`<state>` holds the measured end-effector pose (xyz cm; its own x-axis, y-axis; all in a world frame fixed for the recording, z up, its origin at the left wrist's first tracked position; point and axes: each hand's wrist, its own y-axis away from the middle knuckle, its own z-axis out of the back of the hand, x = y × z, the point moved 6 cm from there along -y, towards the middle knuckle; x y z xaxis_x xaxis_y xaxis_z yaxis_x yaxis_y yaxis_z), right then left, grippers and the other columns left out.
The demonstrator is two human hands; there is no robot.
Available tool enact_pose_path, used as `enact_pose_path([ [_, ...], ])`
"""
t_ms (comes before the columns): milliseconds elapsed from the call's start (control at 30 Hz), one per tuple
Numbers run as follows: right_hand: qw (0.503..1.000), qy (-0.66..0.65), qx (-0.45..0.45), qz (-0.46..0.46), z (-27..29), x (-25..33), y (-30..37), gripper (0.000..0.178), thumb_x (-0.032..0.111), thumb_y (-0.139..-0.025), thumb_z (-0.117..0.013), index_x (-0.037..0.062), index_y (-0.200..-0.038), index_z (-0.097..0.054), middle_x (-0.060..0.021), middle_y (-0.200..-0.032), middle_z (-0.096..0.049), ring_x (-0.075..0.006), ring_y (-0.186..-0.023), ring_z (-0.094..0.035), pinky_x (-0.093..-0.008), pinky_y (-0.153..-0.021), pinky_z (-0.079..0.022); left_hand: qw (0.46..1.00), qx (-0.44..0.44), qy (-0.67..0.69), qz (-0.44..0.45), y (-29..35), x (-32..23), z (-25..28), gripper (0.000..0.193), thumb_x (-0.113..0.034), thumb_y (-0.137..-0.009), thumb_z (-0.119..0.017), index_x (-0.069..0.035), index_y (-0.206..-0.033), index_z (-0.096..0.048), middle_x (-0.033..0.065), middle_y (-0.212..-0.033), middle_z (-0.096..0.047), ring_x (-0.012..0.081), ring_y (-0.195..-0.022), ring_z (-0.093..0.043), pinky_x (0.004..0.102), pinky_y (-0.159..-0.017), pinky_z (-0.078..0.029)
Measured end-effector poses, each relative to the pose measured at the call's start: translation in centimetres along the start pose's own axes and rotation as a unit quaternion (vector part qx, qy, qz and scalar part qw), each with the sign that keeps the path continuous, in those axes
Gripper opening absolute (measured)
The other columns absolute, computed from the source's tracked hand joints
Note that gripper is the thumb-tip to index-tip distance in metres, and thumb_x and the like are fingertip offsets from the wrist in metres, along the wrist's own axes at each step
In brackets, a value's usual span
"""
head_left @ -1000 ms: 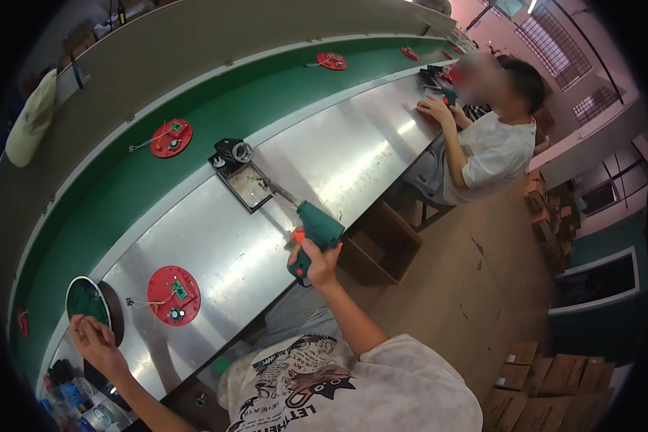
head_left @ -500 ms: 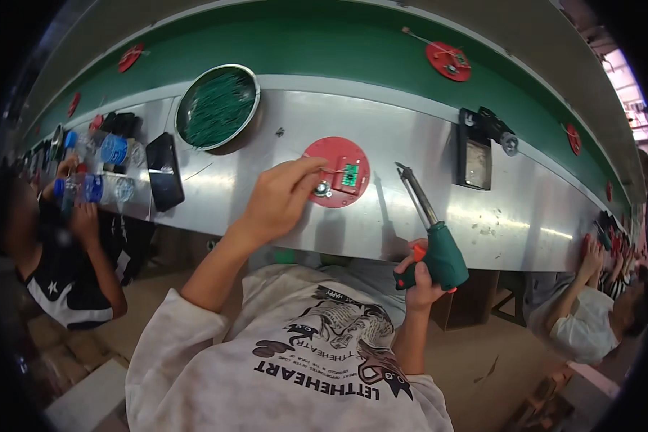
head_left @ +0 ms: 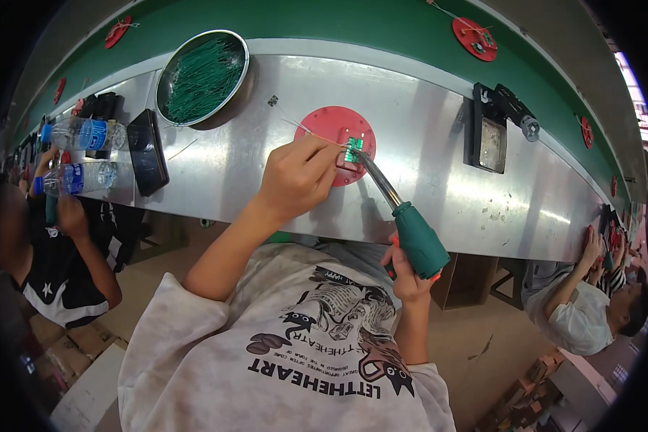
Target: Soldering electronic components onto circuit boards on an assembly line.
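Note:
A round red plate lies on the metal bench and carries a small green circuit board. My left hand reaches over the plate's left side. Its fingers are pinched together beside the board on a thin pale wire, which trails up and left past them. In my right hand is a green pistol-shaped soldering iron. The iron's metal tip touches or hovers just over the board; which of these I cannot tell. My left fingers hide part of the plate.
A metal bowl of green wires stands back left, near a dark phone and two plastic bottles. A black holder with a metal tray stands at right. More red plates lie on the green belt. People sit on both sides.
My right hand has brought the soldering iron's tip left onto or right over the board. My left hand has shifted closer to the board, its fingers pinched near it.

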<state>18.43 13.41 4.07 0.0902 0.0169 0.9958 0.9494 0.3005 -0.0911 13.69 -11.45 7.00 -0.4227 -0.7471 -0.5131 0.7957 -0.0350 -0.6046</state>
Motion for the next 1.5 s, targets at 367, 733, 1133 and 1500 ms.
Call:
enact_pose_path([
  [367,0.999,0.025,0.03,0.001,-0.4,0.8,-0.4,0.033,0.004,-0.095,-0.055,-0.0083,-0.125,-0.06,-0.0157,-0.107,-0.065,-0.019,-0.06,-0.063,-0.0305,-0.056,-0.049,0.998,-0.025,-0.035,-0.054,0.7,-0.2,-0.3,0.024,0.003,-0.07,-0.073,0.001,-0.095,-0.071,0.0072,-0.078,-0.064,0.0227,-0.063,-0.063,0.0342,-0.053,-0.051],
  [733,0.998,-0.011,-0.047,-0.033,-0.6,1.3,-0.8,0.023,-0.005,-0.083,-0.062,-0.0099,-0.105,-0.068,-0.0119,-0.079,-0.069,-0.0168,-0.058,-0.065,-0.03,-0.056,-0.053,0.997,-0.02,-0.044,-0.066,0.6,-0.1,-0.6,0.028,0.002,-0.069,-0.07,0.002,-0.096,-0.072,0.0056,-0.075,-0.06,0.0207,-0.061,-0.059,0.0333,-0.05,-0.048],
  [1133,0.996,-0.002,0.002,-0.085,-0.1,-0.1,0.3,0.038,0.016,-0.094,-0.06,-0.0072,-0.124,-0.058,-0.0154,-0.099,-0.064,-0.0232,-0.062,-0.065,-0.0329,-0.058,-0.051,0.996,-0.038,-0.043,-0.074,0.7,0.1,-0.6,0.029,0.002,-0.068,-0.068,0.003,-0.097,-0.071,0.0057,-0.075,-0.06,0.0209,-0.062,-0.059,0.0332,-0.051,-0.048],
  [1500,0.996,0.024,-0.043,-0.072,0.1,0.5,0.4,0.05,0.023,-0.094,-0.062,-0.0121,-0.128,-0.055,-0.0216,-0.106,-0.064,-0.0236,-0.057,-0.063,-0.0321,-0.053,-0.05,0.996,-0.04,-0.044,-0.061,0.8,0.2,-0.5,0.024,0.0,-0.069,-0.067,0.0,-0.093,-0.07,0.0052,-0.077,-0.06,0.0208,-0.063,-0.058,0.0332,-0.051,-0.048],
])
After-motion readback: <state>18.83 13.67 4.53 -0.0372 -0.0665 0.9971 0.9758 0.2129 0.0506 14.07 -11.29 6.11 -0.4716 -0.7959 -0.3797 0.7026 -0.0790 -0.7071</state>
